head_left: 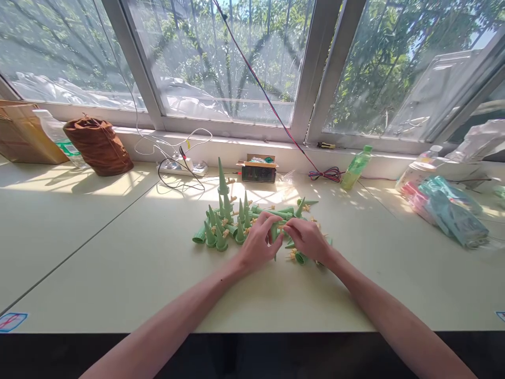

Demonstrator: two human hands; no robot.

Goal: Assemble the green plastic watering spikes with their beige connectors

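Note:
Near the middle of the table, my left hand (pixel 262 239) is closed around a green spiked piece (pixel 275 235), its narrow tip pointing down. Close against it on the right, my right hand (pixel 307 238) pinches a small yellowish part (pixel 281 226) at the side of that piece. Several green cones (pixel 221 239) stand to the left of my hands, with small yellowish parts among them. Behind and to the right lie more green pieces (pixel 302 206), partly hidden by my hands.
A power strip (pixel 181 166) with cables, a phone (pixel 258 173) against a small box and a green bottle (pixel 356 168) line the back. A brown pouch (pixel 98 146) is at the left, plastic packets (pixel 453 210) at the right.

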